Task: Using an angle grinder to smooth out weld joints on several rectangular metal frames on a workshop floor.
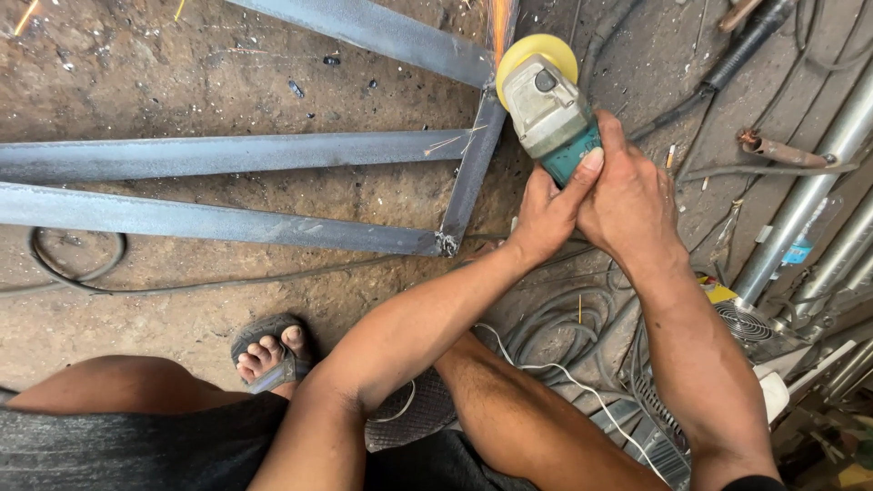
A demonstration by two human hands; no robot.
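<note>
Your left hand and right hand have fingers clamped on the angle grinder. Its disc meets the steel frame edge; bare floor lies beyond

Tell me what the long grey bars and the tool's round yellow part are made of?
The bars of the frame look like steel: dull grey, flat-sided, with scratches and rough joints at the corners, and sparks fly where the grinder touches. Its yellow guard looks like smooth plastic, though painted metal is possible. Both the left hand and right hand grip the tool.

One angle grinder, two hands, four steel bars, one sandalled foot.
</note>
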